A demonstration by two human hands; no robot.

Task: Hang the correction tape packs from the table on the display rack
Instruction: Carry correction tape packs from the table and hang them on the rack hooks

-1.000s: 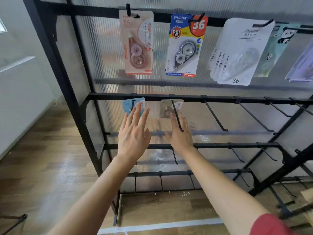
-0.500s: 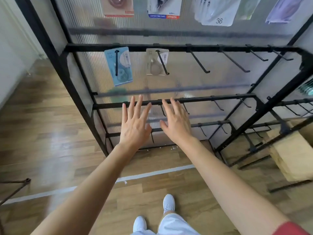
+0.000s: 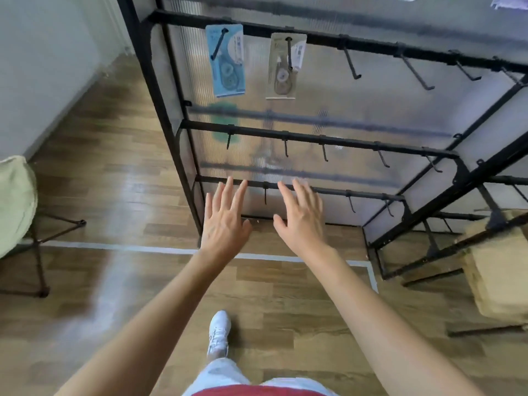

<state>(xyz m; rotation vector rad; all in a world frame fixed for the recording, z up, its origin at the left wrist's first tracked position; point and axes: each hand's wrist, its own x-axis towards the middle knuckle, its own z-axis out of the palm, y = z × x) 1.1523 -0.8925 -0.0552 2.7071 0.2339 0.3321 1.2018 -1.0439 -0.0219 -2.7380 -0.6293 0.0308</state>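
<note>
Left fingers [image 3: 227,192] straight and spread, holding nothing; right fingers [image 3: 301,192] likewise straight, slightly fanned, nothing in them. Both sets of fingertips line up in view with the lowest rail of the display rack [image 3: 314,137]; cannot tell whether they touch it. Left hand [image 3: 225,221] and right hand [image 3: 303,221] are side by side with their backs to the camera, thumbs pointing towards each other and a gap between them, in front of the rack's bottom left part. Bare forearms run back from there towards the camera. Two correction tape packs hang on the rack's upper visible rail, at its left end: a blue pack [image 3: 226,61] on the first hook and a pale clear-fronted pack [image 3: 284,67] on the next hook to its right, close together but apart. Print on both is too blurred to read. More black hooks [image 3: 351,64] jut from the same rail to the right of the packs, and shorter ones from the two rails below. A ribbed translucent panel [image 3: 371,104] backs the rack. Wooden floor [image 3: 114,181] in front of the rack, with a white tape line [image 3: 114,247] running along its base. White shoe [image 3: 218,332] planted on the floor in front of the rack. Cardboard box [image 3: 497,270] at the rack's right side; a folding seat [image 3: 14,201] with pale green fabric well off to its left.
</note>
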